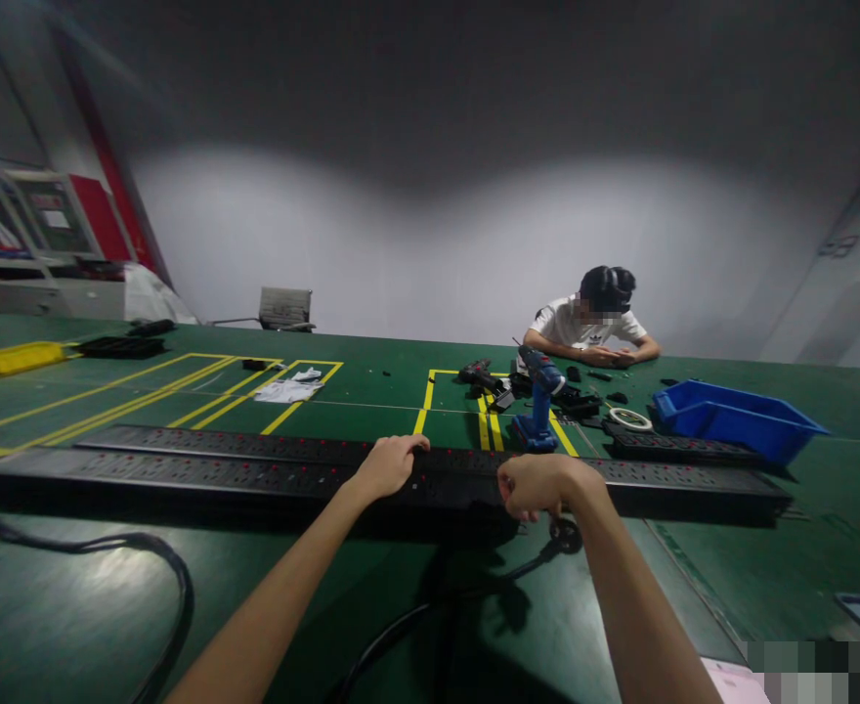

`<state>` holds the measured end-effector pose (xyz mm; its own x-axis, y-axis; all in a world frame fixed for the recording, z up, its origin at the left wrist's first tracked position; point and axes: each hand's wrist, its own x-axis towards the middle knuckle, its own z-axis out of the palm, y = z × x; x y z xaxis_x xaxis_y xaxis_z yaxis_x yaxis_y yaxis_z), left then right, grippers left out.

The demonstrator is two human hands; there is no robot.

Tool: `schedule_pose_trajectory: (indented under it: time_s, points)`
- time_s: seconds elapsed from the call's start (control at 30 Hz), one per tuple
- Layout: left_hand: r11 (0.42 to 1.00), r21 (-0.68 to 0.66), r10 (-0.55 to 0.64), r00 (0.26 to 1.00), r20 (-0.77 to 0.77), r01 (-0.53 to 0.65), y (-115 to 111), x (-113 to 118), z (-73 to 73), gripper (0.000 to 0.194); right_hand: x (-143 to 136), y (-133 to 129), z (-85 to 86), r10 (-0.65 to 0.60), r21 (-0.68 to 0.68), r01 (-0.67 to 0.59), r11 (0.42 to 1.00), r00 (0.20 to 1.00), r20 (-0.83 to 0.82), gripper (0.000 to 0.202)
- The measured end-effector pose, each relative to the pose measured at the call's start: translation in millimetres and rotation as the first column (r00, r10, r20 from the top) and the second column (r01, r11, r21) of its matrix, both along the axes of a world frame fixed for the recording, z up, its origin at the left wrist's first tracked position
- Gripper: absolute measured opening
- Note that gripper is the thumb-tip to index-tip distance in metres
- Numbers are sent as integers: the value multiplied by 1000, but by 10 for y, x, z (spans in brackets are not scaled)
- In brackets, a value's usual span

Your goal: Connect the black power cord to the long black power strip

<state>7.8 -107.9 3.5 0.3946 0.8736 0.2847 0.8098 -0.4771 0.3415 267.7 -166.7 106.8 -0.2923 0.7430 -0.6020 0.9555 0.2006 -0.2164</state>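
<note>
Two long black power strips (239, 476) with red-dotted sockets lie side by side across the green table. My left hand (392, 465) rests on top of the near strip, its fingers bent over the strip's body. Right of it, my right hand (543, 484) is closed at the end of a black strip section, fingers curled inward; whatever is in them is hidden. Just below that hand a black plug (566, 536) sits at the end of a black cable (393, 626), which curves toward the table's near side.
A blue cordless drill (543, 396) stands upright behind the strips, near another drill (478, 374) and a tape roll (629, 419). At right is a blue bin (730, 420). Papers (289, 387) lie left. Another person (591, 328) leans on the far edge. A thick cable (173, 567) lies near left.
</note>
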Motion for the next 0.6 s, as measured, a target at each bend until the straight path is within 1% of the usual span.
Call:
schedule_pose_trajectory:
  time_s: [0.1,0.17,0.2,0.23,0.3,0.37,0.4,0.43,0.5,0.6]
  points:
    - [1000,-6,2,1000,7,-2,-2,-1,4,41,73,45,-61,-158,-88,153,984,986,-58,16]
    - [1000,-5,-2,1000,11,2,-3,-3,5,41,159,81,-81,-246,-104,233,967,961,-129,19]
    - [1000,-4,-4,1000,12,4,-2,-4,5,41,216,100,-79,-269,-75,260,963,949,-164,21]
    - [1000,-1,-5,1000,12,5,-2,-5,4,41,283,120,-71,-276,-15,278,960,942,-190,23]
    - [1000,2,-3,1000,11,3,0,-8,0,41,446,173,-50,-237,177,275,945,949,-209,24]
    - [1000,2,0,1000,9,0,4,-9,-4,41,631,248,-49,-181,376,237,896,967,-178,22]
    - [1000,-1,0,1000,6,0,6,-9,-7,41,721,293,-66,-175,448,231,864,971,-163,22]
    - [1000,-6,0,1000,3,0,10,-8,-9,42,801,342,-97,-193,489,244,838,969,-154,23]
    - [1000,-15,1,1000,-3,-1,18,-6,-15,42,911,444,-205,-255,521,306,797,952,-169,27]
    - [1000,-19,5,1000,-6,-5,31,-4,-26,44,922,585,-468,-387,525,431,734,901,-198,42]
